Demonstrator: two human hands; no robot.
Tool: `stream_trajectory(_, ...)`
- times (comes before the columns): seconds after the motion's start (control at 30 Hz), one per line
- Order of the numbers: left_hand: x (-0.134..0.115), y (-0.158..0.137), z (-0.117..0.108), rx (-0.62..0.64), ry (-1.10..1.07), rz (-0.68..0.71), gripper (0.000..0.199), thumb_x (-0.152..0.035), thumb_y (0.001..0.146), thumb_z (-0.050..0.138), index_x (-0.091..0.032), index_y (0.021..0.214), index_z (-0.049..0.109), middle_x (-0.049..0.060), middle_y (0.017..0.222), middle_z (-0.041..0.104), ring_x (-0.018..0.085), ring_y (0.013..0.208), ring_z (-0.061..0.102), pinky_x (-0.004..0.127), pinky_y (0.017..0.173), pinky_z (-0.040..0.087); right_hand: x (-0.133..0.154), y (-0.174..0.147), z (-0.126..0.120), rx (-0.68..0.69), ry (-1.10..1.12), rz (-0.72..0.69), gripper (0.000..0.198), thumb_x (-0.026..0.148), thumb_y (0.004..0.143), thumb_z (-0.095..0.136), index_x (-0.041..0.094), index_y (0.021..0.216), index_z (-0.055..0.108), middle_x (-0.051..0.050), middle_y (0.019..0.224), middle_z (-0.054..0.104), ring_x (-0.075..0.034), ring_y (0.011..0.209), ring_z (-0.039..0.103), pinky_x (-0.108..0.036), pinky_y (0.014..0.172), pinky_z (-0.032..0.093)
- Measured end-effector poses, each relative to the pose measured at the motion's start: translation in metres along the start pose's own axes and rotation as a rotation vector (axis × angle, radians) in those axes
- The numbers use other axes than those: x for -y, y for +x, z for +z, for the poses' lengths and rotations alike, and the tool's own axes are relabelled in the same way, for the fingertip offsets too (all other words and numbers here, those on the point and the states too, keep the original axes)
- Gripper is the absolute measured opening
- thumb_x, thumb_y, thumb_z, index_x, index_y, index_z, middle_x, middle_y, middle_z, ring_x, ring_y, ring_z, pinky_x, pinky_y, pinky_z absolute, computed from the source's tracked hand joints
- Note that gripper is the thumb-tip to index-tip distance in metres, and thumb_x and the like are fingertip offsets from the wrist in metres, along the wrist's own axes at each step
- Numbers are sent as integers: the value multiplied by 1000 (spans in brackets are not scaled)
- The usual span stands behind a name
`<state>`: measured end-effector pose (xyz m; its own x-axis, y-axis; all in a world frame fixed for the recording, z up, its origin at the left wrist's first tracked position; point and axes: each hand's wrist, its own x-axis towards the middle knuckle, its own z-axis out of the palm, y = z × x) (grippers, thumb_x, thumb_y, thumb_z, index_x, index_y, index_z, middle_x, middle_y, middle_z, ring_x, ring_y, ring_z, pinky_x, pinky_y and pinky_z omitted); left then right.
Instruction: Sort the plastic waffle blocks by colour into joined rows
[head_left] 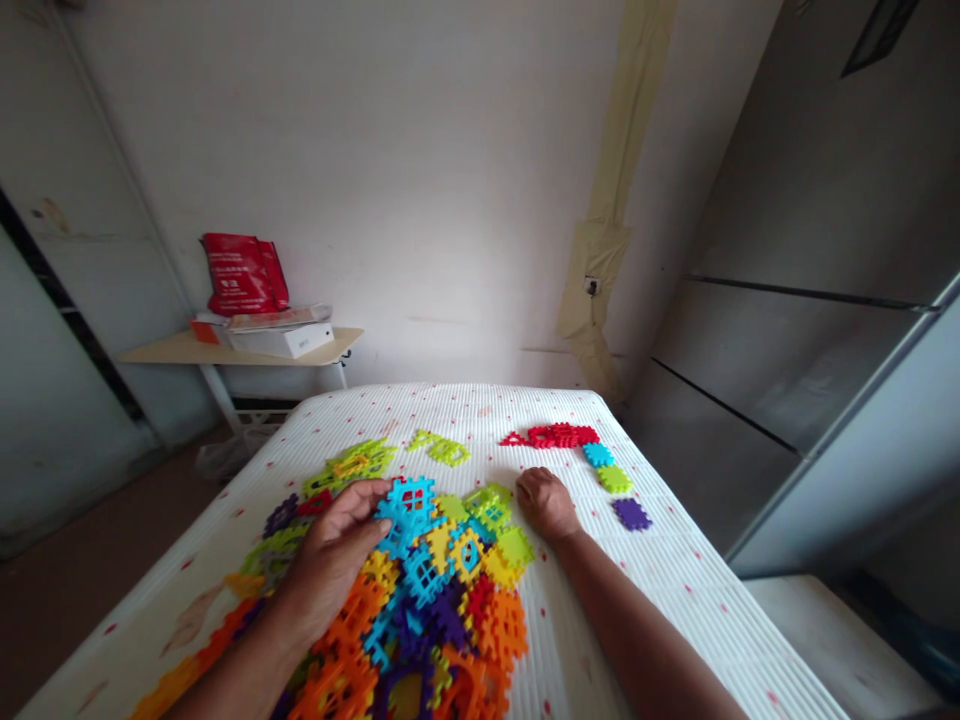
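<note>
My left hand (337, 545) is closed on blue interlocking tiles (407, 515) with toothed edges and a window-like grid, pinched between thumb and fingers. They are held over a heap of mixed plastic building tiles (442, 610) in orange, purple, yellow, green and blue. Just right of the heap, my right hand (547, 500) rests on the table with its fingers curled in. Whatever those fingers may hold is hidden. Near its edge lies a flat green tile (516, 546).
Red tiles (562, 436) lie in a row at the far right, followed by single blue (598, 455), green (614, 479) and purple (631, 514) tiles. Green pieces (448, 452) sit at the back. A side table (172, 349) bears a red bag (244, 275). A grey refrigerator (810, 300) stands right.
</note>
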<state>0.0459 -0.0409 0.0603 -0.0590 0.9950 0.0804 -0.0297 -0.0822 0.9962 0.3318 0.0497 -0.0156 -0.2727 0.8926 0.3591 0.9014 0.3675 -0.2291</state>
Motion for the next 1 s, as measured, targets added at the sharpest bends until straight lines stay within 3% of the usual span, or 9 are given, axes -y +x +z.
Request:
stream_trajectory(0.1,5,-2,1,31,17,-36,41,-30,66,66,-22,105,55,4,103,67,20,94,62,30,81,47,11,-5,-5,-71,278,72,19,16,83,46,17,86,65,-6,87,65,-16,83,57,-25,78,43)
stream_trajectory(0.2,15,-3,0,32,114,-57,40,-36,66,67,-20,101,57,6,102,68,23,97,62,31,83,48,39,-11,-16,-99,654,112,18,24,82,49,19,88,65,-3,82,66,-15,74,59,-25,69,46)
stream_trajectory(0.33,27,-3,-1,109,151,-65,47,-44,66,68,-21,105,56,7,104,68,27,97,64,33,78,51,88,-16,-33,37,1098,-9,23,36,75,60,20,91,67,0,78,65,-12,66,57,-23,62,47)
stream_trajectory(0.47,31,-5,-2,120,181,-81,52,-49,68,65,-21,110,52,7,106,68,28,102,62,32,78,52,113,-19,-45,113,1238,-80,21,32,74,61,19,89,69,1,73,62,-8,58,51,-20,57,44)
stream_trajectory(0.6,32,-9,-3,81,322,-27,50,-54,67,63,-21,104,57,7,107,67,26,101,62,32,85,50,119,-26,-49,207,1247,-100,19,28,71,61,19,87,69,3,65,57,-6,51,43,-17,49,38)
stream_trajectory(0.77,33,-12,-4,39,453,27,47,-55,69,58,-25,106,59,5,113,66,24,99,64,26,73,54,107,-20,-49,47,1104,-87,12,26,71,61,18,79,67,2,66,59,-8,54,48,-18,52,40)
stream_trajectory(0.87,36,-12,-6,23,489,94,39,-54,69,58,-25,95,63,4,103,69,23,93,66,23,68,54,71,-8,-51,-134,889,22,13,20,72,57,18,81,65,0,71,62,-10,60,53,-19,56,42)
stream_trajectory(0.93,39,-12,-8,25,504,154,33,-53,70,58,-25,88,63,3,98,70,21,90,67,22,67,54,35,-2,-51,-303,600,124,15,14,73,53,17,80,65,-1,72,62,-12,63,55,-21,61,42)
stream_trajectory(1.0,42,-12,-9,26,514,197,29,-51,72,58,-26,86,63,1,97,70,20,88,67,21,67,53,-1,-1,-49,-377,300,200,20,7,72,46,16,73,63,-3,72,62,-13,68,55,-22,65,40)
